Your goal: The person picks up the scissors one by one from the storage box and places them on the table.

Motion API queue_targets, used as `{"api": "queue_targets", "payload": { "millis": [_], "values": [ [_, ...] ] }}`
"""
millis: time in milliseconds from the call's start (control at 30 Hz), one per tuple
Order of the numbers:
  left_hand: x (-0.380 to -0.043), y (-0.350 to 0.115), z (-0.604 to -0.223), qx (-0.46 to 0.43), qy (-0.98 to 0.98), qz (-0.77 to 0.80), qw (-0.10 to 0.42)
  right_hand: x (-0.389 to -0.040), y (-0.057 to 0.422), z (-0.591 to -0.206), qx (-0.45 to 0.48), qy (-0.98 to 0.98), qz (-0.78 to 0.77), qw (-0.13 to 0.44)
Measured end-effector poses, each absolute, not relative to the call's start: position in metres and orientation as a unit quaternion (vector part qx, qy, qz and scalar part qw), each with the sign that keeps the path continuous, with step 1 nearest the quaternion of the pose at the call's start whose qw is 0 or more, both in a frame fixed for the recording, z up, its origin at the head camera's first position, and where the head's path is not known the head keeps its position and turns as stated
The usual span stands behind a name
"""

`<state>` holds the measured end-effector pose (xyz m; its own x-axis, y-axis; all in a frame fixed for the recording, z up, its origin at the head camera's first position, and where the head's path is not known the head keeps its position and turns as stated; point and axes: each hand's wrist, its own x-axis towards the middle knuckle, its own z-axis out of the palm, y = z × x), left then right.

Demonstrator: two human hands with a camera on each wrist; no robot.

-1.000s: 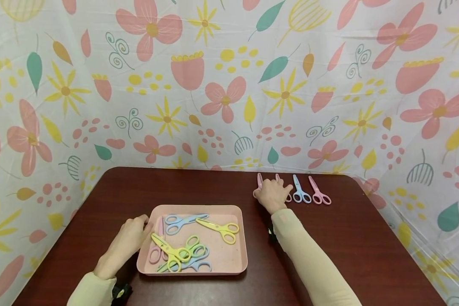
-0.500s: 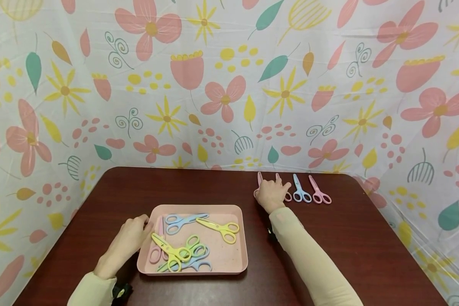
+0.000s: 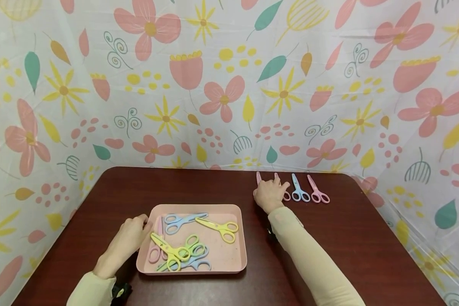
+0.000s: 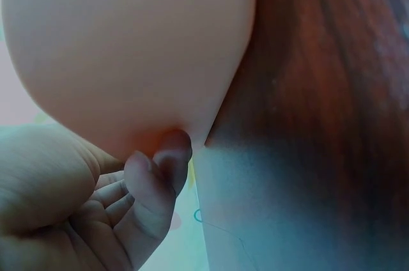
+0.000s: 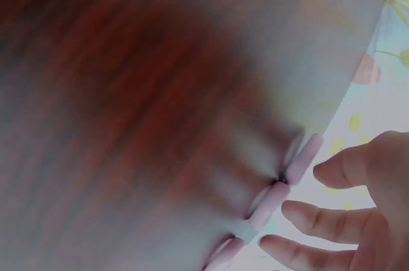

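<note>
My left hand [image 3: 126,238] grips the left rim of a shallow pink tray [image 3: 229,259]. In the left wrist view, curled fingertips [image 4: 172,153] press the tray's outer wall; the thumb tip is hidden. Inside lie several scissors: blue scissors [image 3: 177,221] at the back, yellow scissors [image 3: 219,228] at right, and yellow, green, pink and blue ones overlapping at left. My right hand [image 3: 269,195] is over the leftmost pink scissors [image 3: 258,176], hiding their handles. It partly covers a second pink pair [image 3: 287,196]. In the right wrist view, its fingers are extended beside pink pieces [image 5: 268,206].
Blue scissors [image 3: 296,182] and another pink pair [image 3: 315,189] continue the row to the right, blades toward the back edge. A dark red-brown table [image 3: 195,182] bears everything. Behind it hangs a flower-printed cloth [image 3: 222,140].
</note>
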<state>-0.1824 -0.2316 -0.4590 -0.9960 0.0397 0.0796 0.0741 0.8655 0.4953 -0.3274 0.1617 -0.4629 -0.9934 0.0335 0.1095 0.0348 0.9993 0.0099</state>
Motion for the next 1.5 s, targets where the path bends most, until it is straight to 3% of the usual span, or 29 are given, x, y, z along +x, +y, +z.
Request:
{"api": "queue_targets", "payload": {
  "millis": [400,700,1100,1500],
  "values": [
    [-0.184,-0.232,-0.461,-0.029,-0.966,-0.254,0.033,-0.315,0.147,-0.445,0.009,-0.997,0.024,0.066],
    [-0.183,-0.231,-0.462,-0.031,-0.964,-0.262,0.037,-0.304,0.116,-0.428,0.099,-0.990,0.068,0.076],
    [-0.183,-0.232,-0.460,-0.038,-0.967,-0.251,0.039,-0.260,0.080,-0.409,0.256,-0.963,0.047,0.071],
    [-0.184,-0.232,-0.461,-0.032,-0.965,-0.258,0.027,-0.225,0.075,-0.415,0.358,-0.933,-0.015,0.028]
  ]
}}
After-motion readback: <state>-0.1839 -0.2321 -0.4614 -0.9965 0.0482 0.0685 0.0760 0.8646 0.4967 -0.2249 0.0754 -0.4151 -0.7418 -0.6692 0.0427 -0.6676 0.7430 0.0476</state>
